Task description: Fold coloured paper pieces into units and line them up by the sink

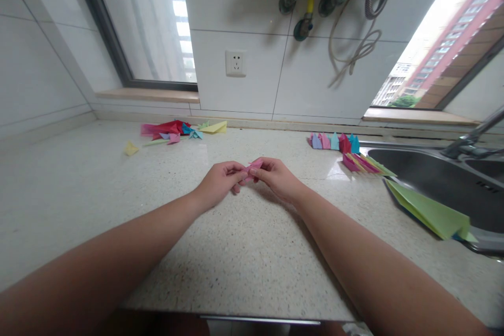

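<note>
A small piece of folded pink paper is pinched between both hands, just above the speckled countertop. My left hand grips its left side, thumb and fingers pressed together. On the right side, my right hand holds it with the thumb on top. Fingers cover much of the paper, so its full shape is hidden.
Folded paper pieces lie in a pile at the back left, with a yellow one apart. Small colourful paper figures stand in a row at the back right. Folded paper planes and a large green plane lie beside the sink.
</note>
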